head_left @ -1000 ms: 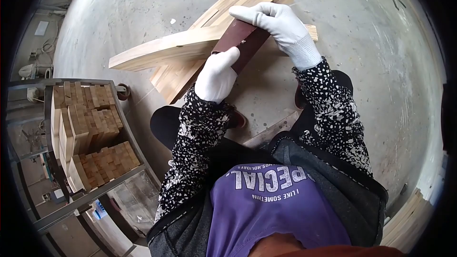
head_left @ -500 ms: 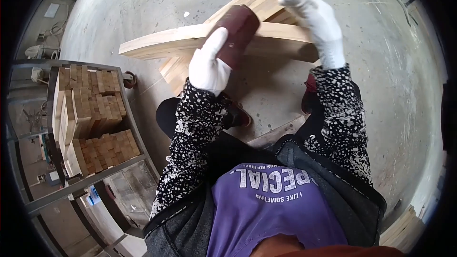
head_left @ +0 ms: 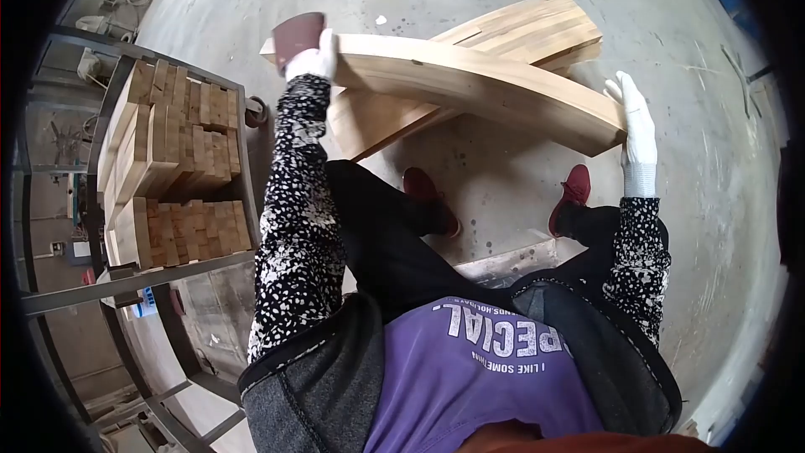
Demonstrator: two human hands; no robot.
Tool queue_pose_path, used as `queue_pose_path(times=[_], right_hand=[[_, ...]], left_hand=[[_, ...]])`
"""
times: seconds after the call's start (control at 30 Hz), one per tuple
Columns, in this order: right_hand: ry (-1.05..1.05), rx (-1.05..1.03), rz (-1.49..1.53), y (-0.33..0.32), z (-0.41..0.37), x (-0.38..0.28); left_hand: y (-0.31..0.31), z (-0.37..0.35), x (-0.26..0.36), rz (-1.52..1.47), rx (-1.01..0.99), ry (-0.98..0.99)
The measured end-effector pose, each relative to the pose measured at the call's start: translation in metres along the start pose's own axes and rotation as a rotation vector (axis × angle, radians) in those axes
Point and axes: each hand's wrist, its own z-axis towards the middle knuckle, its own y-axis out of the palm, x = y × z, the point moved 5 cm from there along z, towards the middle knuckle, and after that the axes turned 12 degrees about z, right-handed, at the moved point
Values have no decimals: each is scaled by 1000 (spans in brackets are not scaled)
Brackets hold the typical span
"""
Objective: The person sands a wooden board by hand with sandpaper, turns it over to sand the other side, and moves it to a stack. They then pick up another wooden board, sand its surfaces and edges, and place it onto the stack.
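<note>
A long curved wooden beam [head_left: 478, 84] lies across a wide laminated board [head_left: 537, 25], above my feet in the view. My left hand [head_left: 312, 59], in a white glove, is closed on a dark red sanding sheet [head_left: 298, 38] at the beam's left end. The sheet covers part of that end. At the right end of the beam is my right hand [head_left: 637, 122], also gloved, with its fingers apart and its palm side next to the end face. Whether it presses on the wood is hard to tell.
At the left a metal rack [head_left: 134, 281] with a caster wheel [head_left: 256, 111] holds stacked wooden pieces [head_left: 197, 231]. My red shoes [head_left: 573, 191] stand on the concrete floor just below the beam. A blue object lies low in the rack.
My left hand has moved left with the sanding sheet, to the beam's left end. My right hand has moved right and down to the other end. The beam now slants down to the right.
</note>
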Motion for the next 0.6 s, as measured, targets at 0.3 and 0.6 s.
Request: queue_pose_path(times=[0.3, 0.6], right_hand=[[-44, 63, -44, 9, -7, 11], [-270, 18, -248, 9, -16, 5]], left_hand=[[-55, -192, 258, -570, 285, 819], [-48, -4, -4, -160, 335, 376]])
